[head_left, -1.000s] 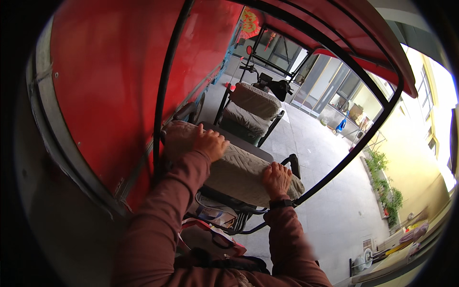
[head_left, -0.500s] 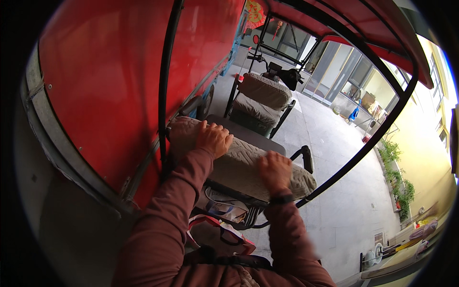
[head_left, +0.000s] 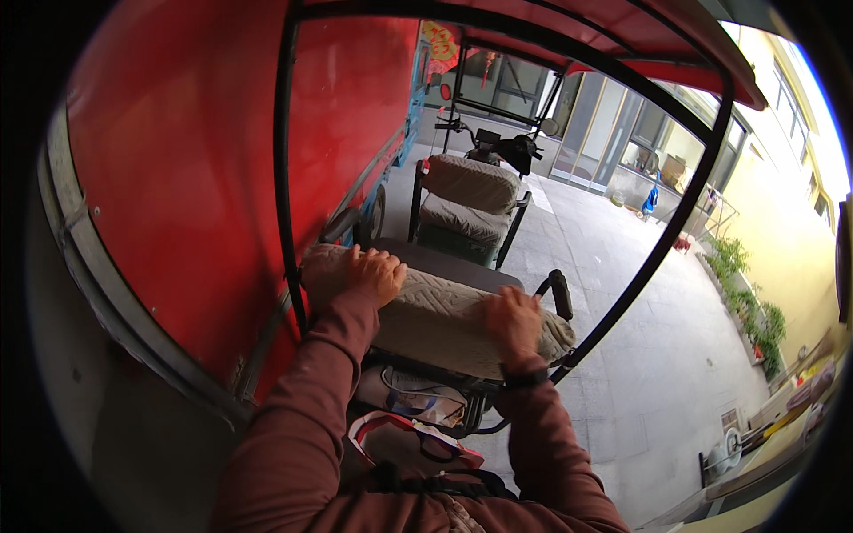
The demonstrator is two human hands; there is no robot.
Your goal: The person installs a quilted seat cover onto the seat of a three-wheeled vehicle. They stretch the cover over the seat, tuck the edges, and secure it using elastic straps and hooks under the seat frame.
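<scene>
- A long, padded backrest in pale grey-beige patterned cloth [head_left: 435, 311] lies crosswise near the wearer, at the near end of a roofed vehicle.
- The left hand [head_left: 378, 274] rests on its left part, fingers bent over the top edge and grasping it.
- The right hand [head_left: 513, 322] is at its right part; it is blurred, so I cannot tell whether its fingers grip the cloth or only rest there.
- The cover looks loose and creased; if it slid over the padding under a hard push, the fingers could lose their hold.
- If the right hand bears little load, the force would come mostly from the left, and the backrest might twist.
- A curved black armrest [head_left: 558, 291] stands just beyond the right hand; knuckles could knock it if that hand slipped outward.
- Under the backrest, a white cloth bag with blue marks [head_left: 404, 395] sits close by; its handles might snag on the black metalwork there.
- On the left, a tall, glossy red panel [head_left: 178, 178] stands close to the vehicle's black tubular post [head_left: 283, 178]; a leftward shift might scrape it.
- Hidden: the fingertips past the top edge, the backrest's fixings, and most of the seat beyond.
- Cut off: the red roof [head_left: 640, 35] above. Hard to make out: the contents of a red-edged bag [head_left: 364, 431] lowest and nearest, and the dim floor at near left.
</scene>
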